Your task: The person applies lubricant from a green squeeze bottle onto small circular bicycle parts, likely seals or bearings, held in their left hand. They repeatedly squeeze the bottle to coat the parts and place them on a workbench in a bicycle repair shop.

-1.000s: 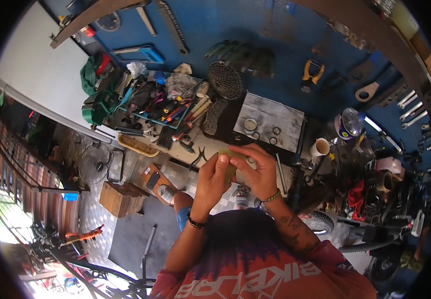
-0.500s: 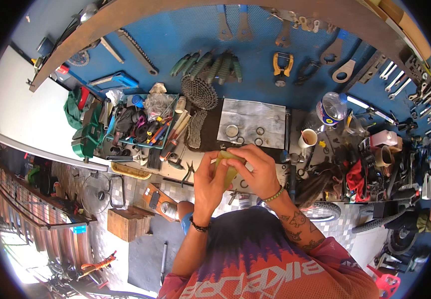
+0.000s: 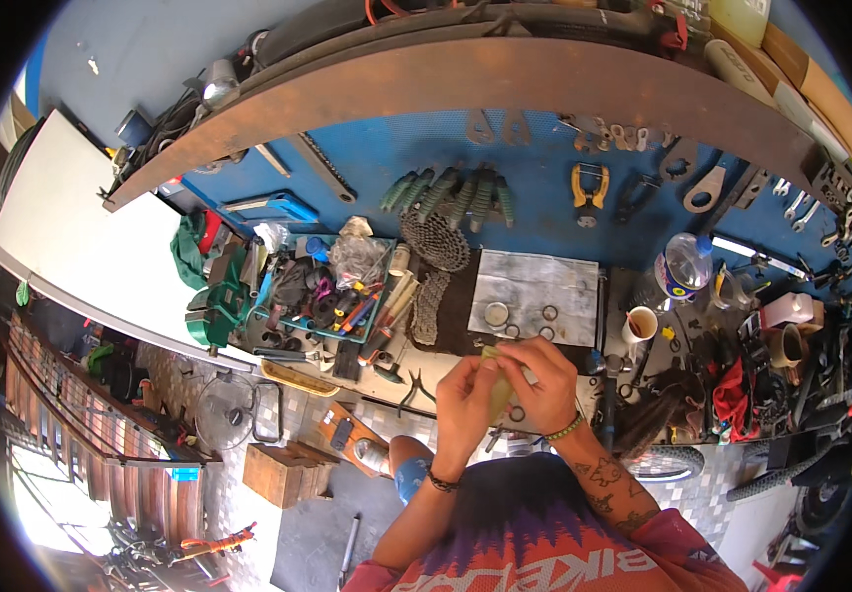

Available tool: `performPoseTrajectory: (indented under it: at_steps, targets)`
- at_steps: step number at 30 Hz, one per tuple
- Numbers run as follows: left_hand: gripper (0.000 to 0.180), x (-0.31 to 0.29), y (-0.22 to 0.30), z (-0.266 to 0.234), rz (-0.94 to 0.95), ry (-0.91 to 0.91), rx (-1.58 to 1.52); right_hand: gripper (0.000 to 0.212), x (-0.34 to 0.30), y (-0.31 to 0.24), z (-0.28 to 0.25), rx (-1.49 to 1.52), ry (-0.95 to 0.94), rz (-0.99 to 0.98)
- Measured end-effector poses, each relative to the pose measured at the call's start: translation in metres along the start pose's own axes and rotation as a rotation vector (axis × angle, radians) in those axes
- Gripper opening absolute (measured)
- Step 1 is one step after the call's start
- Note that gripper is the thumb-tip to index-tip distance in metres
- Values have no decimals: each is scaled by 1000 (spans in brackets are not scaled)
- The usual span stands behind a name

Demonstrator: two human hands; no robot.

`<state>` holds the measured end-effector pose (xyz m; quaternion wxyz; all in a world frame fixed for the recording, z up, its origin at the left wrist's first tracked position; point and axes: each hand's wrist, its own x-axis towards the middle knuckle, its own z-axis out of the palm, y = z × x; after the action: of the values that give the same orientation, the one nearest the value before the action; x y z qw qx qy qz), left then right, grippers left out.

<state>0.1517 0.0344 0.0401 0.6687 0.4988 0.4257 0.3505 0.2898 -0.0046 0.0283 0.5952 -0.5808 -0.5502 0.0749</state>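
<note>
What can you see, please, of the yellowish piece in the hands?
The yellowish piece looks thin and matte; its material is unclear. Held in front of the shirt by the left hand and right hand, it shows a small upper end and a longer part between them. The hands partly hide it.

Large pale lettering [image 3: 605, 565] crosses the red-and-purple shirt [image 3: 505, 523], and a label [image 3: 678, 280] marks the clear bottle [image 3: 692, 253].

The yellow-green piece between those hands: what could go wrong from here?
The left hand and right hand seem to pinch the yellow-green piece with their fingertips, so it might slip.

A sweeping hand could scatter the small dark rings on the pale sheet.

The open cup, holding something brown, might spill if bumped.
</note>
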Motion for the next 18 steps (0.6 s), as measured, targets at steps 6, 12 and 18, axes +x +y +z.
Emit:
performPoseTrajectory:
  at_steps: [6, 12, 18]
  targets:
    - [27, 0, -2, -5, -51, 63, -22, 22, -17, 6, 19, 283, 15, 401]
    - [31, 7, -21, 1, 27, 115, 44, 23, -35, 25, 25, 528, 80, 461]
    - [28, 1, -20, -5, -17, 120, 66, 24, -44, 10, 26, 561, 3, 520]
